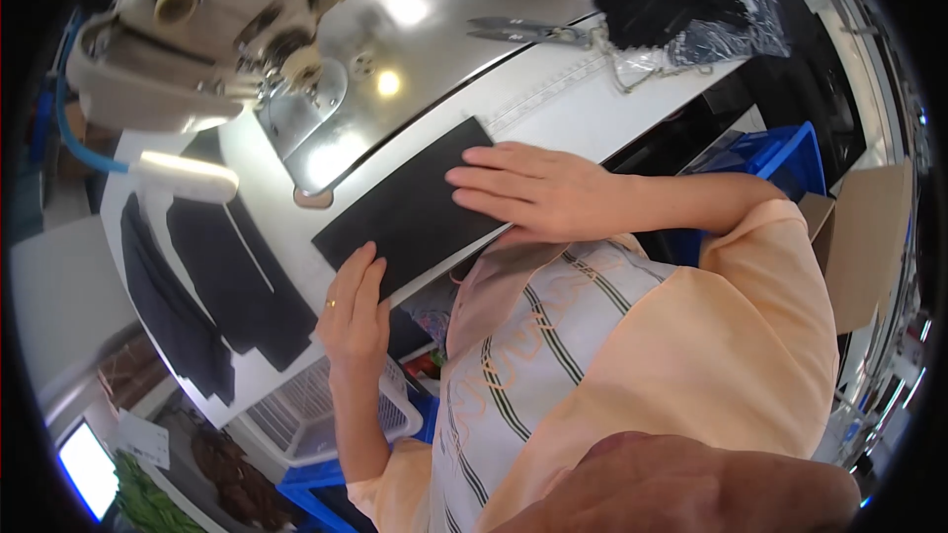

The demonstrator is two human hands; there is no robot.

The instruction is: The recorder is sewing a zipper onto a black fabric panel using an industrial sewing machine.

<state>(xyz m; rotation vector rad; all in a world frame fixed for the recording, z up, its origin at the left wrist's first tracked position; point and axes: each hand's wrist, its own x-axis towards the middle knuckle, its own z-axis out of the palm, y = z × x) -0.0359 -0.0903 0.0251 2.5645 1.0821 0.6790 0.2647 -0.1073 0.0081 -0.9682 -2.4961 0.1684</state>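
A dark rectangular fabric piece [410,212] lies flat along the front edge of the white sewing table, in front of the machine plate. My right hand [538,188] rests palm down on its right end, fingers stretched out and slightly apart. At the lower left corner of the fabric, my left hand [357,301] touches it with extended fingertips; a ring is on one finger. Neither hand grips anything visible. The sewing machine [163,79] stands beyond the fabric at the left, its presser foot area over the metal plate [415,20].
More dark cut fabric pieces [232,276] lie on the table's left side. Scissors [528,32] and a plastic bag with black material [691,15] sit at the back right. A white basket [306,415] is below left; a blue bin [795,163] and cardboard box [869,247] are right.
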